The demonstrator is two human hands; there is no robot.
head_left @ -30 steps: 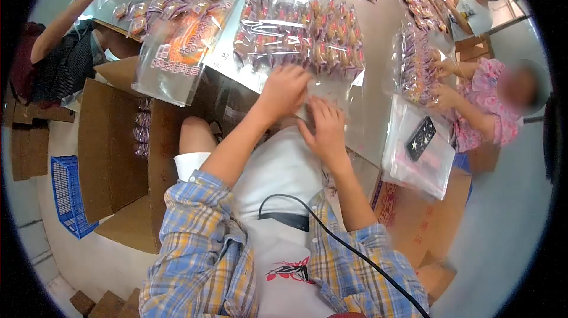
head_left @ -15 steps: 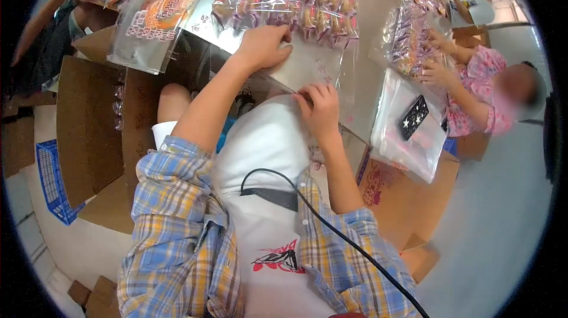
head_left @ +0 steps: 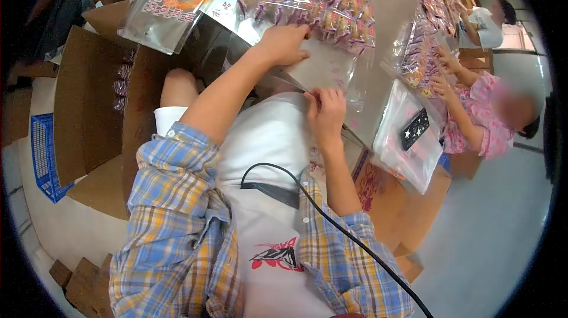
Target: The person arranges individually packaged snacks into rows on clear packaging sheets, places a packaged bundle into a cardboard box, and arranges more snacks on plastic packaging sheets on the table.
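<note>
Head view: the left hand [head_left: 285,44] is palm down at the near edge of the wrapped pieces [head_left: 305,1], thumb and forefinger spread apart; whether the hidden fingers grip anything cannot be told. The right hand [head_left: 327,108] is at the near edge of the table [head_left: 386,25], fingers curled and thumb drawn close to them; whether film is pinched between them cannot be told. The clear bag [head_left: 322,69] lies flat on the table ahead of both hands, its far part filled with the wrapped pieces in rows, its near part flat between the hands. To the left of the clear bag, printed bags [head_left: 177,1] overhang the table edge. To the right, a stack of clear bags [head_left: 393,155] carries a black case with white stars [head_left: 415,129]. Beyond the stack, a co-worker in a pink top [head_left: 476,113] has both hands at a second filled bag [head_left: 414,51]. On the floor side at left, an open carton [head_left: 94,102] stands next to a blue crate [head_left: 44,152]; a further carton [head_left: 408,214] is below the stack at right
</note>
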